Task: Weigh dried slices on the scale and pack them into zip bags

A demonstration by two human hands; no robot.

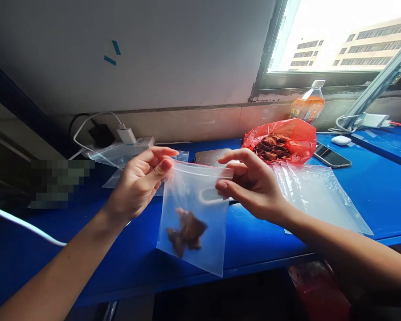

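Observation:
A clear zip-lock bag (195, 196) hangs upright in front of me, over the front part of the blue table. Some dark brown dried pieces (187, 229) lie low inside it. My left hand (142, 180) pinches the bag's top left corner between thumb and fingers. At the top right corner, my right hand (254, 187) grips the bag, thumb in front and some fingers behind; its index finger is raised above the edge. Partly hidden behind the bag is a flat grey speckled object (212, 156). Farther back, an opened red plastic bag (299, 138) holds many similar brown pieces (272, 147).
Flat clear bags (321, 196) lie on the blue table (381, 191) at right, near a phone (332, 155) and a small white case (341, 140). An orange drink bottle (309, 104) stands by the window. Chargers (127, 133) and cables are at back left; a white cable (23, 225) crosses the left side.

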